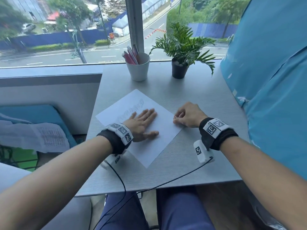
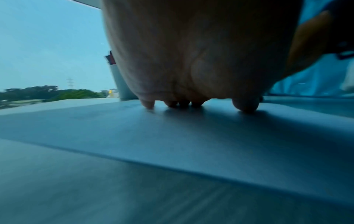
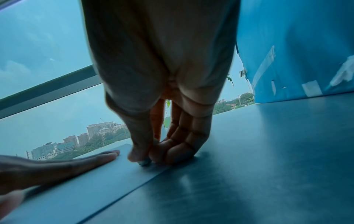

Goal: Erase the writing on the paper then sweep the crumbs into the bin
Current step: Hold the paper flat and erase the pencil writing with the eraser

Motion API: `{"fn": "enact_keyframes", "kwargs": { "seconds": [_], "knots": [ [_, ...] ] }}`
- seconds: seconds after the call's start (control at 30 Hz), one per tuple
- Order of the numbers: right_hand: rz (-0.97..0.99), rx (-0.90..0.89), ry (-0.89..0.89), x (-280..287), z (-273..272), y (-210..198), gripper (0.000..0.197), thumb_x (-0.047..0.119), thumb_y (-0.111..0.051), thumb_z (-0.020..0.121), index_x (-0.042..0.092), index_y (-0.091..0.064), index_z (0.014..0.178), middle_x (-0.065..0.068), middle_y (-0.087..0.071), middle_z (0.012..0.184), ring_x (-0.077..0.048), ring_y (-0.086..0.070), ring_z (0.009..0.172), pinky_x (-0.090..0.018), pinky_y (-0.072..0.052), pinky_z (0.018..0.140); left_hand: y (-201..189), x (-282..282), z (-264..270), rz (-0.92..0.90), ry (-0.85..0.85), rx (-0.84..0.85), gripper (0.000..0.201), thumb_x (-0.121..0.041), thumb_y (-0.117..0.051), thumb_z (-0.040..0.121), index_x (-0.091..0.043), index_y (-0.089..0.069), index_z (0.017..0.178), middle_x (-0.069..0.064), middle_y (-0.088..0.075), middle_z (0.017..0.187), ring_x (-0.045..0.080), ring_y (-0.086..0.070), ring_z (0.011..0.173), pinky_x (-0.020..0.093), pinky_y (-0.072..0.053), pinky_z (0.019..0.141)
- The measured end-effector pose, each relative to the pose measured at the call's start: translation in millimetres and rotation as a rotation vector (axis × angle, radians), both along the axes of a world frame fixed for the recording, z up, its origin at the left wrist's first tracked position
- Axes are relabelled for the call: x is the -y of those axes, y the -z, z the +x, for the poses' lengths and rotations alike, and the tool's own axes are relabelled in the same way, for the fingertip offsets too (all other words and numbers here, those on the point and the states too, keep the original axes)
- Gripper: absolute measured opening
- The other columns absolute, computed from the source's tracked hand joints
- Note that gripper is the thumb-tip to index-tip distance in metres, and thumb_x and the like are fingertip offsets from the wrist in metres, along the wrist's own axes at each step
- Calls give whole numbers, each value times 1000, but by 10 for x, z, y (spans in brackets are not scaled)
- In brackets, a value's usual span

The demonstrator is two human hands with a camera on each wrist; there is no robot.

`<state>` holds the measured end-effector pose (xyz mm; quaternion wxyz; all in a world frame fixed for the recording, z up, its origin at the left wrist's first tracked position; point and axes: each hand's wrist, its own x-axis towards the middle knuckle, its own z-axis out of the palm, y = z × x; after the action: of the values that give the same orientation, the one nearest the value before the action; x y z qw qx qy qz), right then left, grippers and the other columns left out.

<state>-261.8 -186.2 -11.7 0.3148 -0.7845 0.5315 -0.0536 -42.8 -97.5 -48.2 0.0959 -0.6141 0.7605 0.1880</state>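
My left hand (image 1: 141, 124) lies flat, anchoring the paper (image 1: 159, 143); at three o'clock, my right hand (image 1: 186, 116) pinches an eraser (image 3: 144, 162).

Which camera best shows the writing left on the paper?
The head view: faint writing shows on the paper beyond the left hand. Both wrist views show the sheet edge-on, with no writing legible.

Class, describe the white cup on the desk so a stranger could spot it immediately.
Start at the window behind the grey desk. Two containers stand along the desk's far edge. The white cup is the left one, holding pink pens, while the black pot beside it holds a green plant.
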Motion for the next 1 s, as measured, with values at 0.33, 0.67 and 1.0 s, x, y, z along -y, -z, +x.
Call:
{"fn": "enact_keyframes", "kwargs": {
  "seconds": [0.33,0.67,1.0],
  "knots": [
    [-75,58,-57,-69,217,-82,17,16,-86,69,8,-73,77,0,-65,67,-5,-55,46,-19,-49,53,-133,68,-58,133,-123,15,112,-90,-60,59,-66,9,144,1,29,161,28,23,149,78,3,107],
    [-65,28,-40,-149,208,-52,15,23,-83,73,14,-78,84,-2,-72,77,-10,-64,68,-18,-51,69,-195,117,-149,188,-150,78,116,-87,-66,57,-66,8,143,2,31,161,30,24,149,79,-5,106],
    [2,20,-118,-229,201,-74,12,22,-84,70,18,-78,80,2,-71,71,-11,-68,70,-20,-54,68,-220,88,-137,213,-138,77,117,-84,-68,60,-64,9,145,0,34,159,26,25,149,77,-2,108]
  ]
}}
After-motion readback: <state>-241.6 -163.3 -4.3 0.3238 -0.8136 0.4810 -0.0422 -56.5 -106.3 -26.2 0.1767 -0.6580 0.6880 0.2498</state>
